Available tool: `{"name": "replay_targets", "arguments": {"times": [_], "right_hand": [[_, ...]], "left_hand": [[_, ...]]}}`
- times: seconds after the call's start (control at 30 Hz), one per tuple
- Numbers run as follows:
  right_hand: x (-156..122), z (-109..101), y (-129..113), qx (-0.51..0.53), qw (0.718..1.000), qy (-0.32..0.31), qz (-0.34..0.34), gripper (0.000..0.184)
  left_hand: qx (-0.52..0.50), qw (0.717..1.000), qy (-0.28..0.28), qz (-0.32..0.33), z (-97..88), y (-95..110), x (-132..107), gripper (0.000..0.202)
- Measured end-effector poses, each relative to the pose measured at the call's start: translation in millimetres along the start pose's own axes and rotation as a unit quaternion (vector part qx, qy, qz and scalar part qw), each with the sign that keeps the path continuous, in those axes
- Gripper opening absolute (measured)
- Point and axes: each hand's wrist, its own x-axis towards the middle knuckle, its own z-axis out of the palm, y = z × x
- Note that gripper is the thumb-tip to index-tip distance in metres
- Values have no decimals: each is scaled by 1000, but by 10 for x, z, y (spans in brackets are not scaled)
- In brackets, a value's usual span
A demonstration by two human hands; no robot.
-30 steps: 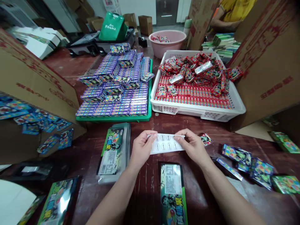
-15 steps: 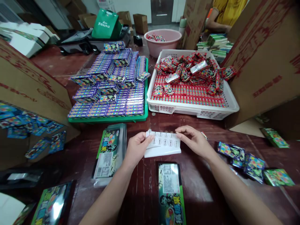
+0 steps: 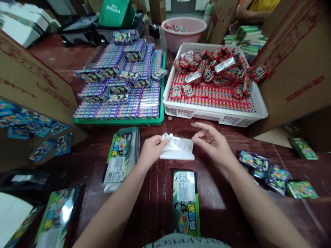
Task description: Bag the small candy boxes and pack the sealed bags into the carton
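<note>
My left hand [image 3: 152, 150] pinches the left end of a white sticker sheet [image 3: 178, 143] with small round labels in rows. The sheet is tilted, and its lower part is folded or curled. At its right edge is my right hand [image 3: 213, 143], thumb close to the sheet's corner and index finger raised apart from the thumb. A small greyish spot shows at the index fingertip; I cannot make out what it is. Below the sheet, a flat green-and-black candy package [image 3: 186, 203] lies on the dark red table. Left of my left hand is a stack of clear plastic packages [image 3: 120, 158] with similar printing.
Behind are a green tray [image 3: 119, 122] of purple candy boxes [image 3: 124, 79] and a white crate [image 3: 214, 118] of red candy boxes [image 3: 209, 91]. Cardboard boxes [image 3: 292, 69] flank the table. Several loose small boxes [image 3: 276, 179] lie at right. A co-worker's arm [image 3: 252, 13] shows at the back.
The sheet has tipped flatter and moved slightly up the picture. My right index finger has lifted away from the thumb and the sheet's edge. The view has tilted downward.
</note>
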Motion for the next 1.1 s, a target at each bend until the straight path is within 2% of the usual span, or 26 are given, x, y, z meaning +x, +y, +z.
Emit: {"name": "replay_targets", "arguments": {"times": [0.07,0.13,0.17,0.2,0.23,0.3,0.37,0.47,0.57,0.63,0.73,0.83,0.93,1.0,1.1], "right_hand": [[-123,-65,-126,15,1000,17,9,58],[-268,-123,-206,20,999,10,31,58],[-342,-135,-219,27,999,-5,44,56],[-413,-131,-216,36,997,-26,59,53],[-478,-112,-201,46,995,-49,76,51],[-584,-36,-157,62,989,-85,104,50],[-655,49,-127,67,985,-106,117,52],[-722,127,-131,78,981,-135,113,59],[-790,152,-158,72,976,-173,106,66],[-836,171,-156,30,976,-185,106,66],[-893,206,-134,-62,980,-166,90,71],[-967,223,-168,-167,978,-124,3,77],[-1061,247,-209,-269,952,-123,-79,71],[-1116,276,-203,-290,947,-119,-75,75],[-1178,326,-170,-270,956,-105,-39,83]], "left_hand": [[63,995,58,50,-61,78,-107,37],[168,965,136,149,-84,165,-325,50],[219,944,145,199,-68,193,-458,50],[260,929,117,235,-33,203,-594,44],[283,924,61,251,17,193,-719,36],[293,923,-68,238,132,122,-907,23],[277,932,-124,199,224,31,-994,19],[211,957,-136,146,285,-21,-1012,18],[135,973,-168,76,305,57,-1047,18],[103,977,-182,41,323,118,-1096,19],[82,979,-184,37,342,153,-1143,19],[80,981,-174,41,326,154,-1154,19],[57,980,-188,40,311,132,-1144,21],[36,978,-202,36,329,105,-1151,21],[5,979,-203,36,368,48,-1179,19]]}}
